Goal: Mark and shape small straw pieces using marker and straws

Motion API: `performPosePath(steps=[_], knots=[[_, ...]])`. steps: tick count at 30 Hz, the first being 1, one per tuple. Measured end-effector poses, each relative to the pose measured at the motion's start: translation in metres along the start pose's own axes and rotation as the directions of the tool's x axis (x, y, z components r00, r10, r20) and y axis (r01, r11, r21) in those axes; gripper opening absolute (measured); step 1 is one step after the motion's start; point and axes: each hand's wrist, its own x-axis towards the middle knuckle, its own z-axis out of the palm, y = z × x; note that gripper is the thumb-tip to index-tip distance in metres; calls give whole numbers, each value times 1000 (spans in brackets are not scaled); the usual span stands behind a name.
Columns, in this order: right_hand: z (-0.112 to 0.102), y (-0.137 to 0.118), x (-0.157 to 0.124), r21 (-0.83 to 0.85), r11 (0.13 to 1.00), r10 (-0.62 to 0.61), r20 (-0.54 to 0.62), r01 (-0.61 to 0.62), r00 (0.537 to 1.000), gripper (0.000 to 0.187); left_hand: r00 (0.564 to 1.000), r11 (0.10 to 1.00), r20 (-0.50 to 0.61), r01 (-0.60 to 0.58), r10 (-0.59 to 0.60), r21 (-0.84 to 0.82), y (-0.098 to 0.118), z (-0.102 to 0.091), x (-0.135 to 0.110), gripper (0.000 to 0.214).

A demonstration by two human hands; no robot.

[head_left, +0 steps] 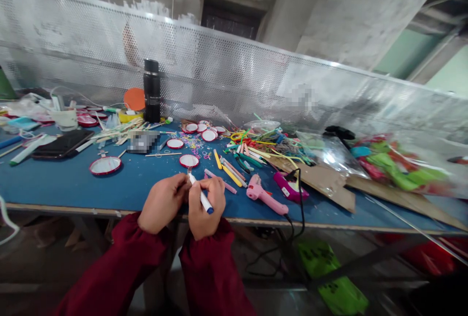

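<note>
Both hands meet at the near edge of a blue table (73, 182), sleeves dark red. My right hand (206, 206) is closed round a white marker with a blue end (202, 195), held slanting. My left hand (163, 202) is closed too, pinching a small thing at the marker's tip that I cannot make out. Just beyond the fingers lie a red-rimmed white disc (189, 161) and several coloured sticks (228, 174).
A pink glue gun (262, 195) with a black cord lies right of my hands. More red-rimmed discs (105, 165), a black phone (62, 143), a black flask (151, 90), cardboard (321, 179) and bags of coloured parts (395, 167) crowd the table. A perforated metal screen (234, 72) backs it.
</note>
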Motion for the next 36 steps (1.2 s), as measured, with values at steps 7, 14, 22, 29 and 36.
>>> performPosePath(steps=[7,14,22,29,36], knots=[[0,1,-1,-13,1000,20,-4,-20,1000,18,1000,1000,0,-15,15,-3,0,-1,-1,26],[0,-1,0,-38,999,12,-37,-14,999,18,1000,1000,0,-15,15,1,0,0,0,28],[0,1,-1,-17,1000,12,-6,-12,1000,19,1000,1000,3,-12,12,5,1,-1,-1,25],[0,3,-1,-17,1000,22,-73,-23,997,10,1000,1000,-4,-11,11,-3,-1,0,-1,27],[-4,7,0,-5,1000,0,-18,0,1000,8,1000,1000,5,8,-7,-28,-2,2,0,24]])
